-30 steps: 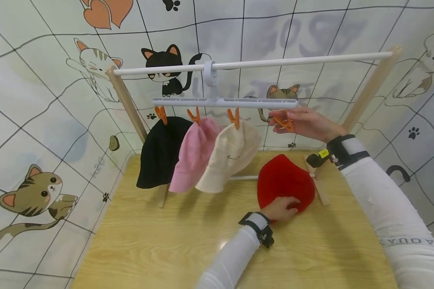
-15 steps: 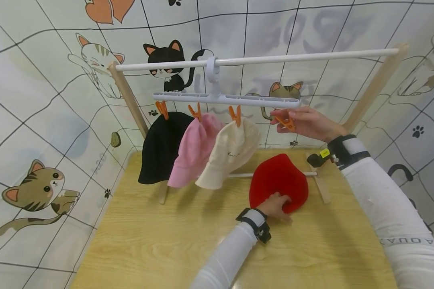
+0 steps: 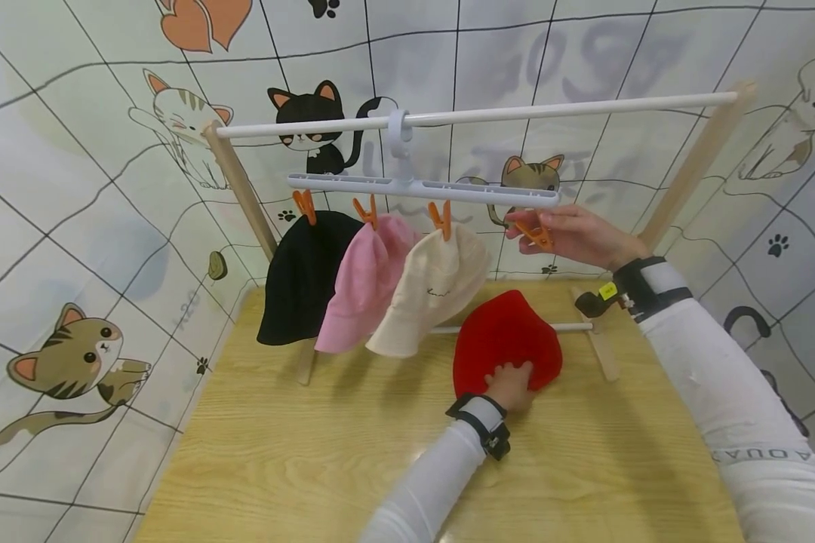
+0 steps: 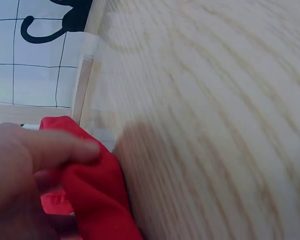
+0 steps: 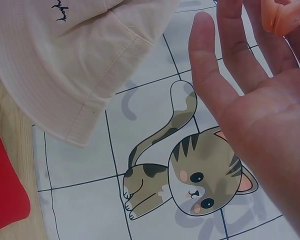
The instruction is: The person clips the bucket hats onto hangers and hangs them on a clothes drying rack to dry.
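In the head view my left hand (image 3: 511,386) grips the near edge of a red hat (image 3: 502,332) low over the table. Thumb and fingers lie on either side of the red cloth (image 4: 97,195) in the left wrist view. My right hand (image 3: 577,234) is at the right end of a pale hanger (image 3: 475,192), holding an orange clip (image 3: 538,235) that is tilted sideways. Three bucket hats hang from orange clips to its left: a black hat (image 3: 306,279), a pink hat (image 3: 363,290) and a cream hat (image 3: 424,294).
The hanger hooks onto a white rod (image 3: 570,111) between wooden posts (image 3: 696,166). A lower white bar (image 3: 570,327) runs behind the red hat. The wooden table (image 3: 299,460) meets a wall (image 3: 421,45) printed with cats.
My left hand has shifted the red hat leftward across the table, its grip moving over the brim. The right hand stays by the end clip.
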Motion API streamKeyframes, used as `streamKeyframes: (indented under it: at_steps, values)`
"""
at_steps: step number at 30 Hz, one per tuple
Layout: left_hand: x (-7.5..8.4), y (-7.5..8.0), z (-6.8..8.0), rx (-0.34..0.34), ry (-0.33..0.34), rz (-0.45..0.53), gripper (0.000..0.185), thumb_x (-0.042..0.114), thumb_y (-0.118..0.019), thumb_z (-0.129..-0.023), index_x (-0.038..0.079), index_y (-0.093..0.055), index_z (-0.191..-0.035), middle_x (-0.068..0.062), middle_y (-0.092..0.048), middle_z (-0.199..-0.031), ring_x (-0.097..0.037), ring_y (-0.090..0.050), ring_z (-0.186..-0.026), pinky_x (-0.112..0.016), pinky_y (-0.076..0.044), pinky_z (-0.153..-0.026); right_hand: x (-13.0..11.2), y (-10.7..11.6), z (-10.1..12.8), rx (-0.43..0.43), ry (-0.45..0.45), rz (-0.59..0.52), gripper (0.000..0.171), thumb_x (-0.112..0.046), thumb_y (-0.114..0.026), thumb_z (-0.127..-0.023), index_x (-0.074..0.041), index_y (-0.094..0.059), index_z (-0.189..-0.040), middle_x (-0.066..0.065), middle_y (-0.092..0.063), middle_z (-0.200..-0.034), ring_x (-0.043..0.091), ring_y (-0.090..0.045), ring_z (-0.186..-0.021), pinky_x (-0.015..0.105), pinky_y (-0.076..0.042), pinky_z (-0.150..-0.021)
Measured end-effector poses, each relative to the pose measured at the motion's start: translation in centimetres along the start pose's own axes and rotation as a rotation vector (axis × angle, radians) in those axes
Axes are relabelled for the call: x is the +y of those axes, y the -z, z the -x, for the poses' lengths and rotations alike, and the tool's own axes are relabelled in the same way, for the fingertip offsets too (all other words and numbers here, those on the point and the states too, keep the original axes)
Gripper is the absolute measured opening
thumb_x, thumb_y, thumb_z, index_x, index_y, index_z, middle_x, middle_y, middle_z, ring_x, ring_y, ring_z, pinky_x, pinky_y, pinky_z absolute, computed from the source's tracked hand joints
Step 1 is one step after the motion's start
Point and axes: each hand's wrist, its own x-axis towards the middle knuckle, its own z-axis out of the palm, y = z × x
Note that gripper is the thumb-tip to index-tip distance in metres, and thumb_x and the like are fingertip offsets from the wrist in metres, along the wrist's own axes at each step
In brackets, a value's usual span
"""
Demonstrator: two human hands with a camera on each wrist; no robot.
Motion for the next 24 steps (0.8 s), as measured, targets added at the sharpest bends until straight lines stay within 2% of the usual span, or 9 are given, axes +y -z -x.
streamKeyframes:
  at_steps: [6, 8, 11, 14, 16, 20, 24]
  values:
    - [-0.5, 0.6, 0.0, -0.012, 0.009, -0.005, 0.045, 0.016, -0.067, -0.088, 0.029, -0.058, -0.129, 0.001, -0.060, -0.115, -0.021, -0.053, -0.107, -0.047, -0.042, -0.088, 0.3, 0.0, 0.2, 0.036, -0.016, 0.047, 0.036, -0.005, -0.037, -0.104, -0.004, -0.056, -0.134, 0.013, -0.058, -0.126, 0.025, -0.051, -0.117, 0.038, -0.044, -0.096]
    - [-0.5, 1.1, 0.1, 0.029, -0.003, -0.006, 0.044, 0.015, -0.069, -0.086, 0.028, -0.060, -0.128, 0.000, -0.059, -0.114, -0.020, -0.055, -0.104, -0.045, -0.046, -0.083, 0.4, 0.1, 0.2, 0.049, -0.017, 0.075, 0.036, -0.005, -0.037, -0.104, -0.005, -0.056, -0.134, 0.013, -0.058, -0.127, 0.025, -0.050, -0.117, 0.038, -0.044, -0.096]
    - [-0.8, 2.2, 0.4, 0.118, -0.059, -0.010, 0.040, 0.013, -0.073, -0.083, 0.022, -0.065, -0.121, -0.003, -0.057, -0.106, -0.018, -0.055, -0.093, -0.032, -0.048, -0.073, 0.5, 0.2, 0.3, 0.050, -0.018, 0.093, 0.037, -0.003, -0.035, -0.104, -0.004, -0.054, -0.136, 0.011, -0.056, -0.128, 0.024, -0.050, -0.117, 0.037, -0.044, -0.096]
    - [-1.1, 4.0, 0.7, 0.198, -0.125, -0.003, 0.032, 0.010, -0.074, -0.081, 0.014, -0.066, -0.112, -0.003, -0.056, -0.097, -0.014, -0.054, -0.081, -0.021, -0.043, -0.062, 0.6, 0.3, 0.3, 0.056, -0.014, 0.098, 0.039, -0.001, -0.033, -0.104, -0.002, -0.051, -0.138, 0.012, -0.053, -0.133, 0.023, -0.053, -0.113, 0.035, -0.044, -0.096]
    - [-1.4, 5.4, 0.9, 0.216, -0.156, 0.021, 0.028, 0.008, -0.074, -0.081, 0.011, -0.066, -0.108, -0.002, -0.058, -0.090, -0.012, -0.054, -0.075, -0.020, -0.042, -0.061, 0.6, 0.3, 0.3, 0.074, -0.006, 0.109, 0.039, 0.000, -0.032, -0.104, 0.000, -0.049, -0.139, 0.012, -0.051, -0.134, 0.023, -0.053, -0.110, 0.034, -0.045, -0.095]
    - [-1.8, 8.3, 1.6, 0.259, -0.171, 0.056, 0.026, 0.005, -0.072, -0.082, 0.010, -0.064, -0.107, 0.000, -0.063, -0.084, -0.011, -0.055, -0.068, -0.021, -0.046, -0.060, 0.7, 0.3, 0.2, 0.134, 0.007, 0.135, 0.040, -0.001, -0.034, -0.104, -0.004, -0.050, -0.139, 0.012, -0.051, -0.133, 0.023, -0.051, -0.109, 0.033, -0.045, -0.094]
    - [-2.3, 10.4, 2.4, 0.355, -0.173, 0.033, 0.027, 0.004, -0.071, -0.082, 0.011, -0.066, -0.107, -0.002, -0.068, -0.088, -0.014, -0.062, -0.072, -0.025, -0.051, -0.064, 0.9, 0.3, 0.0, 0.184, 0.020, 0.125, 0.040, -0.003, -0.035, -0.104, -0.008, -0.052, -0.139, 0.011, -0.053, -0.132, 0.023, -0.049, -0.111, 0.032, -0.045, -0.095]
